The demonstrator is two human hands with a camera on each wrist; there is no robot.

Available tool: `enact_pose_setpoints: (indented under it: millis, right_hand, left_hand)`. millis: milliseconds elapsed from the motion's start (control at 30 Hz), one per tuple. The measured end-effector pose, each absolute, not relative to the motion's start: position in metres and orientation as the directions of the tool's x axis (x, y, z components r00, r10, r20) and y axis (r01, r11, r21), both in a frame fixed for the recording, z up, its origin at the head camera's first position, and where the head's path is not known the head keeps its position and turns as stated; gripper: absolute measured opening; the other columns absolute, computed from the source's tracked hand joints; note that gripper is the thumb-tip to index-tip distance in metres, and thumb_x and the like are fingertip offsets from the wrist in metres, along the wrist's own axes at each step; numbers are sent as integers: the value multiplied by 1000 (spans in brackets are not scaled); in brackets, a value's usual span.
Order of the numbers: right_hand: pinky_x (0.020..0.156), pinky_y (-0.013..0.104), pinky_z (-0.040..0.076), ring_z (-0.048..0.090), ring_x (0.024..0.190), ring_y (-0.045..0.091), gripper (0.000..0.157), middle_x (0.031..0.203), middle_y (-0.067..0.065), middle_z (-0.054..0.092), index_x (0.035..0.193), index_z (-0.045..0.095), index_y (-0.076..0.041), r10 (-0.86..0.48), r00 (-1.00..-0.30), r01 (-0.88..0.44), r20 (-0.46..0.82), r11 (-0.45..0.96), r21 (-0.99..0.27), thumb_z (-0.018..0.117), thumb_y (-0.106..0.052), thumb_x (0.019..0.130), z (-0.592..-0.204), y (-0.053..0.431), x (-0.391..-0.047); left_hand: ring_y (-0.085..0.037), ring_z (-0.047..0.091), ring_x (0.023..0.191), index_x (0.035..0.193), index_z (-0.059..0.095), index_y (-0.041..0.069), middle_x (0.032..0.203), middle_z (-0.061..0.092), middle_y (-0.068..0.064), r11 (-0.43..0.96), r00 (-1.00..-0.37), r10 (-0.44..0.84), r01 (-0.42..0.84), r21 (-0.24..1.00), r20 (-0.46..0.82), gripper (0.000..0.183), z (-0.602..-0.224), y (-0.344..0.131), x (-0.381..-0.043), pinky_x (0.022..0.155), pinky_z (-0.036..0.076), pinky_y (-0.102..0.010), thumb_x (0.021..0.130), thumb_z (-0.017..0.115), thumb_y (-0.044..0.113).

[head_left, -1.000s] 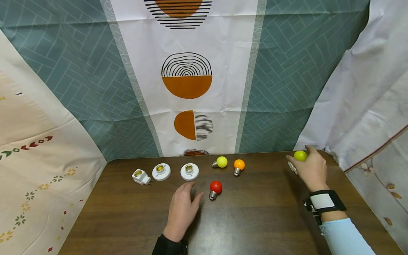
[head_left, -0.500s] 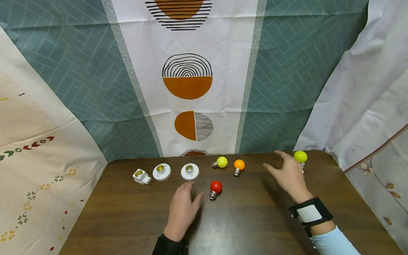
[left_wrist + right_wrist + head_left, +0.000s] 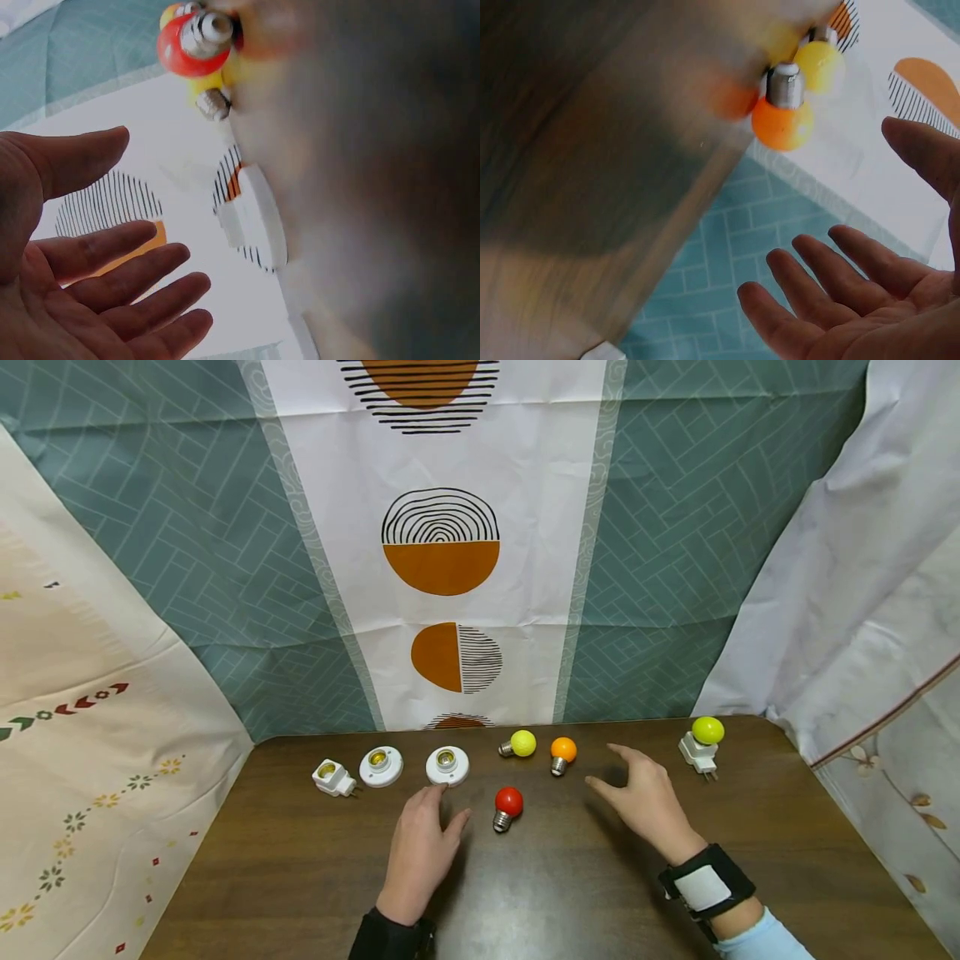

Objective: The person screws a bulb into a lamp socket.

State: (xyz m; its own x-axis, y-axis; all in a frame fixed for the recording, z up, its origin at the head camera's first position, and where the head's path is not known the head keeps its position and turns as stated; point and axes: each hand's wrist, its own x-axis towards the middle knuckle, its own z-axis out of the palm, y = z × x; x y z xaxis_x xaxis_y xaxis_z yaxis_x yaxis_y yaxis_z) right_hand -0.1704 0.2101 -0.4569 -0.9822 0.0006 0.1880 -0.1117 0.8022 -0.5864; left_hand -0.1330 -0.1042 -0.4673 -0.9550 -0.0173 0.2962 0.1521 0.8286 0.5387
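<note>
My left hand [image 3: 422, 850] is over the table with loosely extended fingers, its fingertips near the front rim of a round white lamp holder [image 3: 447, 767]. Nothing is in its grasp. To its right lies a red bulb [image 3: 509, 802], screw base toward me. My right hand [image 3: 647, 799] hovers with thumb and fingers spread, right of an orange bulb [image 3: 563, 751], and holds nothing; the right wrist view shows its bare palm [image 3: 870, 315]. A yellow bulb [image 3: 522, 743] lies left of the orange one. Farther right, a yellow-green bulb [image 3: 707, 730] sits in a white plug-in socket [image 3: 697, 755].
A second round lamp holder [image 3: 381, 767] and another white plug-in socket [image 3: 333, 777] stand at the left of the dark wooden table [image 3: 570, 877]. Behind the table's back edge hangs a patterned cloth [image 3: 652, 568]; pale cloths hang at both sides.
My right hand has left the yellow-green bulb in its plug-in socket and moved left toward the orange bulb. My left hand has hardly shifted.
</note>
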Motion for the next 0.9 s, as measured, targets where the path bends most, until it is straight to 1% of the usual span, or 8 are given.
enact_pose_setpoints:
  millis: [200,333,433,567,667,767,900]
  right_hand:
    - [94,49,38,44,119,33,71,130,18,49,130,49,-2,-23,-986,-117,166,803,-584,71,-44,78,-459,201,-166]
    - [94,49,38,45,118,33,72,129,17,50,130,49,-2,-31,-986,-122,166,810,-574,71,-45,78,-462,199,-164]
    - [93,49,38,46,118,33,71,128,18,50,129,50,-2,-34,-986,-121,162,813,-570,71,-45,77,-464,198,-162]
    - [93,49,39,46,117,33,71,128,17,51,129,50,-2,-37,-987,-121,157,813,-570,72,-45,77,-466,199,-161]
    - [92,48,39,46,117,33,70,127,17,51,129,50,-1,-42,-986,-126,159,811,-571,72,-44,77,-467,199,-160]
    - [92,48,40,47,116,33,70,127,17,51,129,50,-1,-44,-986,-130,162,810,-572,71,-44,77,-467,198,-160]
    - [91,47,40,48,115,32,70,126,16,52,129,51,-2,-43,-985,-131,165,811,-571,71,-45,77,-467,199,-161]
  left_hand:
    - [-31,50,111,121,55,-2,118,55,-18,842,-948,-90,92,531,306,59,-459,-126,-145,89,42,-44,78,74,35]
    - [-34,48,112,126,48,-6,120,52,-22,845,-935,-149,49,533,323,73,-455,-147,-156,89,42,-46,75,75,39]
    - [-38,43,116,130,41,-8,124,46,-26,854,-920,-182,26,519,346,84,-455,-165,-165,91,39,-49,73,76,43]
    - [-44,31,124,135,32,-10,133,35,-31,855,-903,-240,-22,518,357,93,-455,-187,-177,95,33,-56,72,76,44]
    - [-48,20,129,139,24,-10,138,25,-34,841,-898,-293,-79,535,328,97,-454,-203,-185,98,27,-59,74,75,42]
    - [-49,11,131,142,16,-10,141,17,-35,823,-897,-341,-139,551,282,100,-454,-217,-190,100,22,-59,77,72,42]
    - [-49,5,132,143,7,-10,143,10,-35,793,-896,-385,-201,575,219,106,-458,-234,-195,101,20,-59,78,69,46]
